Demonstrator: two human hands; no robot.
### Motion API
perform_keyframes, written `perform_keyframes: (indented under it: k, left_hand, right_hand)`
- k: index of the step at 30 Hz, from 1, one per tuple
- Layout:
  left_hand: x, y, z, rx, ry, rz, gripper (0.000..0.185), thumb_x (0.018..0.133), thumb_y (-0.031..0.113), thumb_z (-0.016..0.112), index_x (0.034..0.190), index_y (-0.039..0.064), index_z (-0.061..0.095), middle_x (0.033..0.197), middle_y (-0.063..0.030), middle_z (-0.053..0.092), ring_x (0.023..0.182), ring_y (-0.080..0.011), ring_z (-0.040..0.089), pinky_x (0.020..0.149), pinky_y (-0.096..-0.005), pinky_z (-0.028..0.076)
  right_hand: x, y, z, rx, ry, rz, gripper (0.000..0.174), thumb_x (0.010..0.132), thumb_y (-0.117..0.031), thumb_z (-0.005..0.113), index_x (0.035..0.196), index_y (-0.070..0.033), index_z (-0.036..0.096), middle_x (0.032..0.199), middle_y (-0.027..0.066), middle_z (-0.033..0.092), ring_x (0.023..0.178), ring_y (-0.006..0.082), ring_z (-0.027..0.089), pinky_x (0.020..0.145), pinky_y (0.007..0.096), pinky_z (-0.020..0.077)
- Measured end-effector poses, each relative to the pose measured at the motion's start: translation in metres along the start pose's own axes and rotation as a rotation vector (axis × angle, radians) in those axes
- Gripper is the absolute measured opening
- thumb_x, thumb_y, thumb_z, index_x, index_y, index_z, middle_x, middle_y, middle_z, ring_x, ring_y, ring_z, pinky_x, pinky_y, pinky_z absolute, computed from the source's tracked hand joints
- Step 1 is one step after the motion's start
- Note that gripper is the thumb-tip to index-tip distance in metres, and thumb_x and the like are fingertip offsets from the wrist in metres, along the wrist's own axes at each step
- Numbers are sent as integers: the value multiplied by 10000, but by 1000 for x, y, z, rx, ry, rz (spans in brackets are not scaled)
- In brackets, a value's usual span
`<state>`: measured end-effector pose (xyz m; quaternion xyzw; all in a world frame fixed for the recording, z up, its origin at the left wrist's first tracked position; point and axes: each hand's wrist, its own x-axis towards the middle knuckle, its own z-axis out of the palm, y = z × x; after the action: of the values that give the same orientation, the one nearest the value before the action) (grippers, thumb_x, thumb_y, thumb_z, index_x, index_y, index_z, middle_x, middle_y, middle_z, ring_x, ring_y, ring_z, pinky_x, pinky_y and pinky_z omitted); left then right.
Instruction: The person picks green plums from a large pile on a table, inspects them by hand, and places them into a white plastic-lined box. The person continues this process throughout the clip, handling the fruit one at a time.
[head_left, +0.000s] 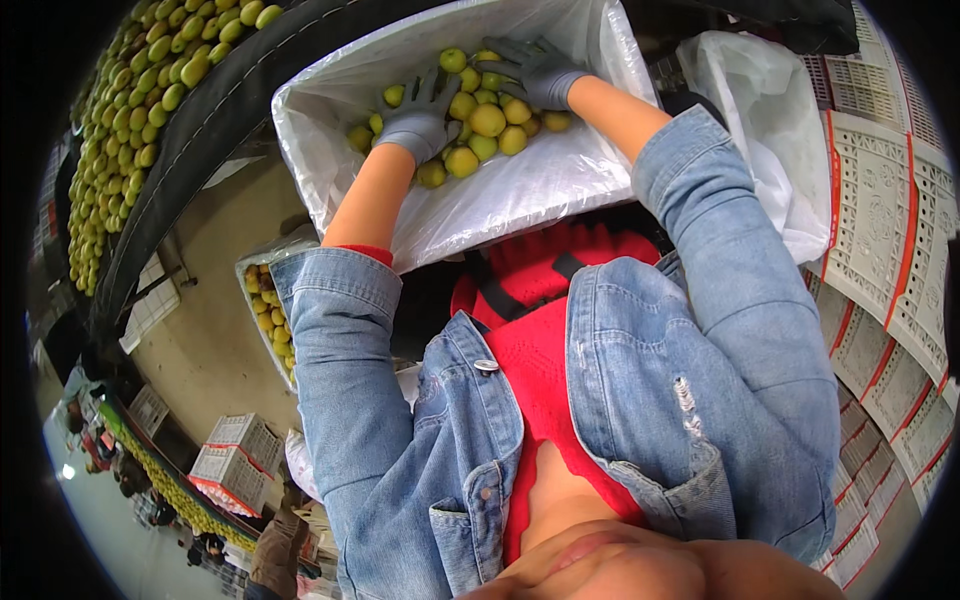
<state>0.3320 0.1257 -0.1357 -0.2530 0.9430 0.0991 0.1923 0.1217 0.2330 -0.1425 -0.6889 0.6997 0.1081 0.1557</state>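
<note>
A white crate with a clear plastic liner stands before me, holding a loose heap of round yellow-green fruit. My left hand, in a grey glove, lies palm down on the left side of the heap with its fingers spread. On the far right of the heap rests my right hand, gloved alike, its fingers also apart over the fruit. Neither hand is closed around a piece. The palms and the fruit directly under them are hidden.
Beyond a black padded rim at the upper left lies a mass of green fruit. A second lined crate stands at right, near stacked white crates. A fruit-filled crate sits low at left. People appear far off.
</note>
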Motion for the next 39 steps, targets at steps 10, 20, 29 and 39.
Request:
perform_keyframes:
  k: [10, 20, 29, 39]
  left_hand:
    - [-84, -6, 0, 39, -355, 64, 579, 966, 387, 453, 1509, 251, 306, 1609, -88, 151, 1471, -332, 169, 1141, -610, 177]
    - [-82, 27, 7, -244, 131, -18, 677, 930, 408, 543, 1519, 261, 243, 1588, -99, 231, 1431, -394, 259, 1112, -599, 239]
    - [-77, 21, 7, 21, -179, 343, 529, 955, 384, 515, 1450, 225, 412, 1563, -138, 258, 1406, -354, 315, 1116, -479, 314]
    - [-40, -2, 10, -113, 340, -30, 595, 910, 296, 572, 1461, 194, 375, 1449, -141, 405, 1375, -327, 342, 1092, -522, 306]
  right_hand:
    - [5, -17, -3, -34, -19, 74, 581, 978, -403, 433, 1524, -357, 241, 1627, 3, 76, 1494, 187, 77, 1211, 470, 65]
    - [-40, -25, -2, 408, -316, -259, 825, 804, -281, 578, 1543, -237, 215, 1601, 123, 187, 1469, 313, 197, 1193, 429, 182]
    - [-80, 4, 19, 522, -857, -166, 593, 865, -209, 550, 1444, -264, 434, 1440, 73, 466, 1282, 280, 448, 1076, 415, 343]
    - [-25, -28, -22, 50, 133, -215, 594, 931, -251, 521, 1494, -204, 337, 1564, 119, 279, 1433, 329, 261, 1171, 453, 219]
